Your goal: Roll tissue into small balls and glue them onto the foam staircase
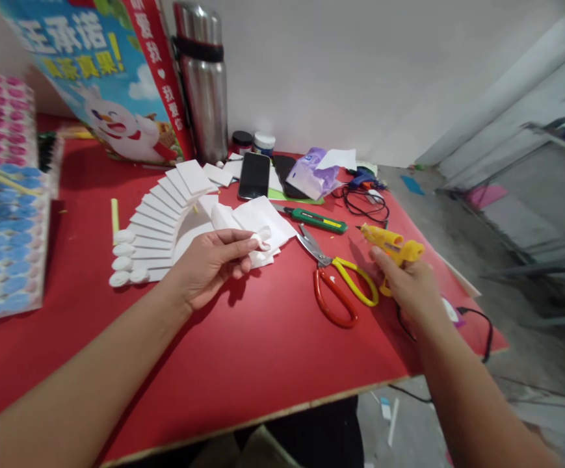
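Note:
My left hand (214, 263) is raised over the red table (262, 351), palm up, pinching a small white foam piece (264, 238) between thumb and fingertips. Just behind it lies a curved fan of white foam strips (158, 218) with rounded white ends, and more white sheets (262, 218). My right hand (409, 283) is closed around the handle of a yellow glue gun (392, 244), nozzle pointing left, near the table's right side. Its black cord (477, 325) trails off to the right.
Red-and-yellow scissors (338, 279) lie between my hands. A green utility knife (318, 221), a black phone (254, 175), a purple tissue pack (311, 172), a steel flask (204, 84), small paint jars (253, 140), a colourful box (101, 71) and patterned foam sheets (2, 214) ring the table.

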Available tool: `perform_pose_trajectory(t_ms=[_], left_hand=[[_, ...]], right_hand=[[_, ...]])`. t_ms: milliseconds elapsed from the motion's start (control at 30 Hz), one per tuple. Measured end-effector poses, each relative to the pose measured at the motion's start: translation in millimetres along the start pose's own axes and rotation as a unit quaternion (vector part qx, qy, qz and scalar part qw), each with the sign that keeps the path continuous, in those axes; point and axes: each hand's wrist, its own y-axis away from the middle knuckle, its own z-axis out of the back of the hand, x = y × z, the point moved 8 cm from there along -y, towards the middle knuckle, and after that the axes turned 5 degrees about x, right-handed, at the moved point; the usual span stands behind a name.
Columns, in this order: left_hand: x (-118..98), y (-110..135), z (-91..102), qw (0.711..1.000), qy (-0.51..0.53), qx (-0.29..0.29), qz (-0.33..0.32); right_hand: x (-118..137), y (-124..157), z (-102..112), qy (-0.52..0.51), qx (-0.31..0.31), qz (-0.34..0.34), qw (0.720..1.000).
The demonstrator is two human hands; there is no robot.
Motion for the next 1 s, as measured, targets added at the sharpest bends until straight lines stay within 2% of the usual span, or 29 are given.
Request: perform_pose_trajectory(t_ms=[133, 367, 533, 833, 933, 1000], left_hand=[[3, 0, 0.9, 1.0, 0.0, 0.005, 0.005], [5, 1, -1.8, 1.0, 0.006, 0.02, 0.016], [4, -1, -1.6, 1.0, 0.008, 0.018, 0.013], [6, 0, -1.4, 1.0, 0.006, 0.02, 0.014], [5, 0, -1.9, 1.0, 0.004, 0.015, 0.016], [5, 0, -2.4, 1.0, 0.0, 0.018, 0.017]], right_hand=[[-1, -3, -2, 0.053, -0.03, -0.031, 0.998], [4, 0, 1, 0.108, -0.009, -0.034, 0.993], [5, 9, 4, 0.172, -0.044, -0.049, 0.983], [16, 40, -20, 0.072, -0.056, -0.025, 0.996], [8, 39, -20, 0.025, -0.044, -0.056, 0.997], [4, 36, -14, 0.041, -0.038, -0.067, 0.996]])
